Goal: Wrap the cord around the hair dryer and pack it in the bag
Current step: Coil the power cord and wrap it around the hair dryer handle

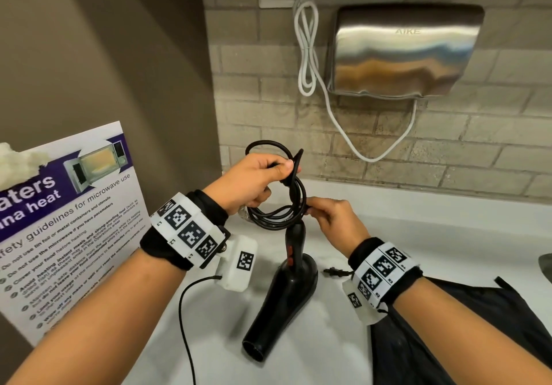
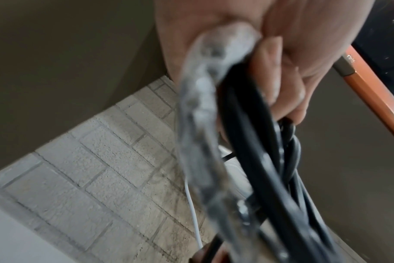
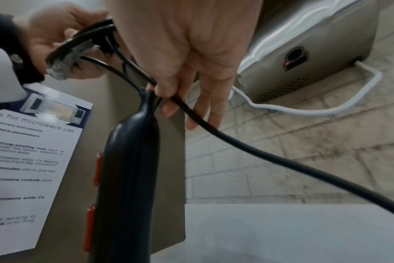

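Bag (image 1: 448,339) fabric lay dark at the lower right of the head view, beside the hair dryer (image 1: 283,295), whose long axis rose from a nozzle low in the frame to the handle tip at centre. Just above that tip the right hand (image 1: 334,220) pinched the cord (image 1: 286,205); farther up, the left hand (image 1: 254,181) clamped the coiled loops, so they hung directly over the handle

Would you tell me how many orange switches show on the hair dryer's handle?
2, both on the hair dryer handle: one orange switch nearer the cord end, the other nearer the barrel.
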